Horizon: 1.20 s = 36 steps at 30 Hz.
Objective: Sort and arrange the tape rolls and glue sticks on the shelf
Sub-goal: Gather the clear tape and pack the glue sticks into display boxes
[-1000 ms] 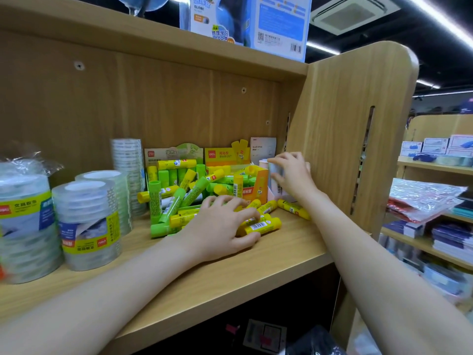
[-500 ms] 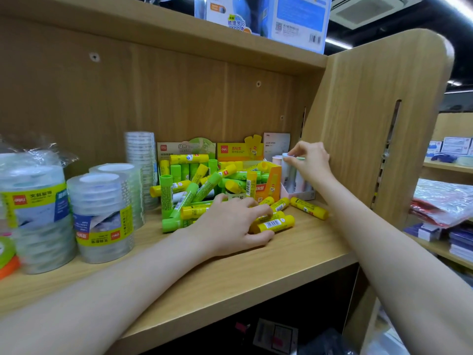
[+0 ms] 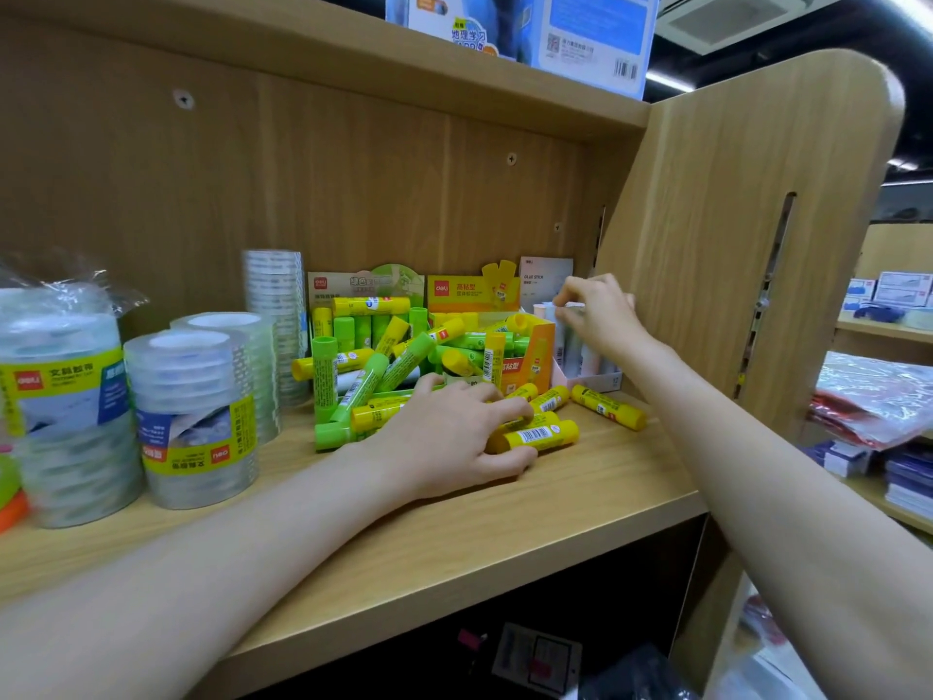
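Note:
Green and yellow glue sticks [image 3: 373, 381] lie heaped in front of a green display box [image 3: 363, 285] and an orange display box [image 3: 527, 366] on the wooden shelf [image 3: 505, 538]. My left hand [image 3: 449, 437] lies on the heap's front edge, with fingers and thumb curled round a yellow glue stick [image 3: 540, 437]. At the back right corner, my right hand [image 3: 601, 315] pinches the top of a pale glue stick [image 3: 573, 346] that stands in a white display box [image 3: 593, 381]. One yellow stick [image 3: 608, 407] lies apart. Wrapped stacks of clear tape rolls [image 3: 192, 411] stand to the left.
A taller tape stack [image 3: 65, 396] and a thin tape column [image 3: 275, 305] stand at the left and back. The shelf's side panel [image 3: 732, 245] closes the right end. Blue boxes [image 3: 580, 32] sit on the shelf above. More stock fills shelves at the far right [image 3: 878, 396].
My right hand has risen from the front of the white box to the tops of the pale sticks and now pinches one. My left hand stays on the heap.

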Available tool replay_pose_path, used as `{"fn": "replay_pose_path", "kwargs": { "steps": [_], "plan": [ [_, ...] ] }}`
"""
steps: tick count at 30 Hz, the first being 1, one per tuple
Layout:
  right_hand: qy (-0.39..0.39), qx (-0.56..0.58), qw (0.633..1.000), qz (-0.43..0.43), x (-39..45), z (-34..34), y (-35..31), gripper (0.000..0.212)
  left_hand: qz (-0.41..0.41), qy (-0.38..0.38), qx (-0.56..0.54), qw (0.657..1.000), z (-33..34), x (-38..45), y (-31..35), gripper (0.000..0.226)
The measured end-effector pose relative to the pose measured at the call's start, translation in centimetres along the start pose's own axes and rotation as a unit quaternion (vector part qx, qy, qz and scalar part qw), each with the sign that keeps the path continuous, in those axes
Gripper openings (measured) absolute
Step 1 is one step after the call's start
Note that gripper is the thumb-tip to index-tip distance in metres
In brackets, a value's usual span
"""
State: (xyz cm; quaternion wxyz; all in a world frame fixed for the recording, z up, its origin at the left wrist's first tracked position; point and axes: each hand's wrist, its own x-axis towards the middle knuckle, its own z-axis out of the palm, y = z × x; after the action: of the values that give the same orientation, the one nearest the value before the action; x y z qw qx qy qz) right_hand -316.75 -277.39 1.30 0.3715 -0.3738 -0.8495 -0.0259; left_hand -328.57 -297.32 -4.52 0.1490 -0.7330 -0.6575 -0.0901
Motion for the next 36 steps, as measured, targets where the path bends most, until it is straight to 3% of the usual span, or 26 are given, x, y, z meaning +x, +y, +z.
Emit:
{"fn": "replay_pose_path", "kwargs": {
  "steps": [5,15,22,26,33,36],
  "plan": [
    [0.022,0.005,1.000,-0.019,0.0,-0.4,0.0,0.016,0.000,-0.003,0.000,1.000,0.1,0.0,-0.1,0.064],
    [-0.009,0.001,0.999,-0.043,0.7,-1.8,0.4,0.015,-0.002,0.006,0.008,1.000,0.0,-0.1,-0.1,0.046],
    [0.084,0.083,0.993,0.003,-0.1,-0.7,1.2,0.014,-0.015,0.014,0.003,1.000,0.0,-0.1,0.0,0.048],
    [0.051,0.082,0.995,-0.011,-0.2,-0.3,1.0,0.012,-0.023,0.024,0.002,0.999,0.1,0.0,0.0,0.050],
    [0.044,0.023,0.999,-0.019,-0.8,0.3,0.4,0.017,-0.054,0.027,0.004,0.998,-0.2,-0.2,0.3,0.077],
    [0.032,0.024,0.999,-0.014,-0.8,0.0,0.4,0.015,-0.052,0.036,0.009,0.998,-0.3,-0.3,0.4,0.078]
  ]
}}
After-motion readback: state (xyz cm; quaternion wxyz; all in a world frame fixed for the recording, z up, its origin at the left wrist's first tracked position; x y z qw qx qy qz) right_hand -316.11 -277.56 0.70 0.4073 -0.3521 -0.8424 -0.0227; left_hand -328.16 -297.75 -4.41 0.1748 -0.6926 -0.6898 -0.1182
